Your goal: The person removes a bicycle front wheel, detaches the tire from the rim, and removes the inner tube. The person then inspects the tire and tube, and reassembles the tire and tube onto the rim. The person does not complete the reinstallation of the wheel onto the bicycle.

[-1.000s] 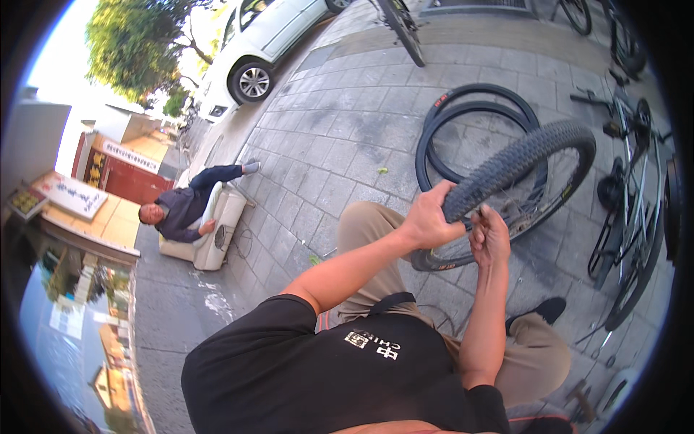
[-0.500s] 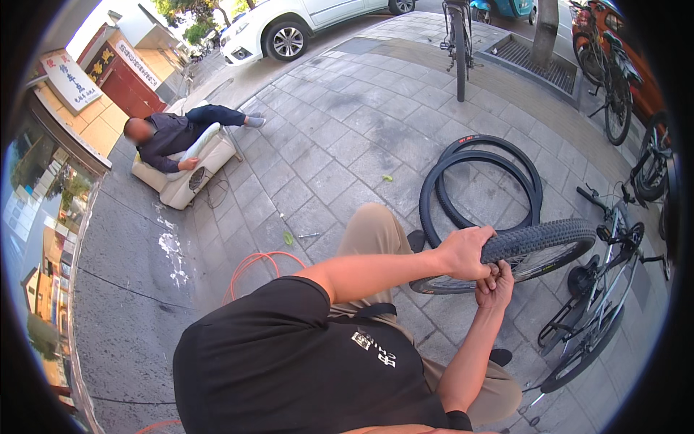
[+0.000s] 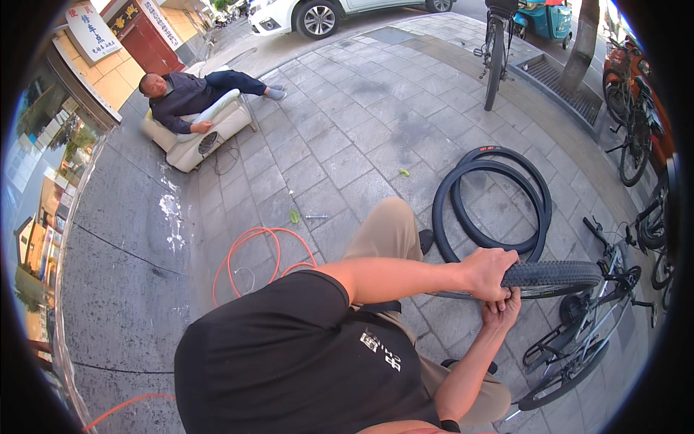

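My left hand [image 3: 490, 275] wraps over the knobby black tyre of a bicycle wheel [image 3: 553, 273], held nearly flat at the lower right. My right hand [image 3: 501, 309] is just below it, fingers curled on the underside of the same wheel, its fingertips partly hidden. Most of the wheel's near side is behind my left arm. Two loose black tyres [image 3: 535, 202] lie overlapping on the paving just beyond the wheel, and my bent left knee [image 3: 383, 224] is beside them.
A person [image 3: 173, 108] reclines on a cream seat [image 3: 220, 137] at upper left. An orange hose [image 3: 242, 242] coils on the paving [image 3: 340, 166]. A fallen silver bicycle [image 3: 578, 340] lies at right, with parked bicycles [image 3: 632, 145], a tree [image 3: 578, 65] and a white car [image 3: 318, 18] beyond.
The wheel, with both hands on it, has tipped flatter and sits lower in the picture. The view has shifted, showing more orange hose and the street at upper right.
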Action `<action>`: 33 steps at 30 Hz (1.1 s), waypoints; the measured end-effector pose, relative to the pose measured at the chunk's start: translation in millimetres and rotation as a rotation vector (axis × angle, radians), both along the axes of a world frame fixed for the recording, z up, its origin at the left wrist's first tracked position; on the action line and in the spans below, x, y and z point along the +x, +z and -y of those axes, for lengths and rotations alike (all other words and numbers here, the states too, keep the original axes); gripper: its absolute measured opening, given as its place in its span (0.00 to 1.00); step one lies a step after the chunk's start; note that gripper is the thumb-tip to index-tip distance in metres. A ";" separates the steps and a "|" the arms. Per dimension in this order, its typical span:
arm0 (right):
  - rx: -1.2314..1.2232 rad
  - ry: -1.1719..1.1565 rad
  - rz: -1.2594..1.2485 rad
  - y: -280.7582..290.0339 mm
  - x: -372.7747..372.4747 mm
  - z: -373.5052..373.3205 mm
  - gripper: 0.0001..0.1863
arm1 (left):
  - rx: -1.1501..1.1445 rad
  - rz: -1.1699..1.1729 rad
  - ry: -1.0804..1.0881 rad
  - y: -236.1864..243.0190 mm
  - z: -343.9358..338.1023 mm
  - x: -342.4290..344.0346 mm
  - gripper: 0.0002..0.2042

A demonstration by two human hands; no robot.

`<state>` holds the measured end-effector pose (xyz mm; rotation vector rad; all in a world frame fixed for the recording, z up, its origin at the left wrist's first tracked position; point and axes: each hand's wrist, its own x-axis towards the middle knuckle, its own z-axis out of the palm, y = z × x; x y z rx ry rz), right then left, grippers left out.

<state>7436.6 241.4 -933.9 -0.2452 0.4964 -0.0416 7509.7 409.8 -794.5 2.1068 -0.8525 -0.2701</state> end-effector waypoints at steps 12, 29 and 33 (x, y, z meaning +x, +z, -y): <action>0.033 0.033 0.112 -15.5 -1.7 -2.9 0.16 | -0.029 0.033 0.019 -6.6 -8.7 -2.3 0.27; 0.060 0.029 -0.012 -1.2 3.7 -19.7 0.12 | 0.012 0.040 0.007 -8.1 -14.7 5.1 0.29; 0.060 0.034 -0.024 0.6 2.8 -17.7 0.12 | 0.009 0.041 0.006 -8.4 -11.0 5.9 0.31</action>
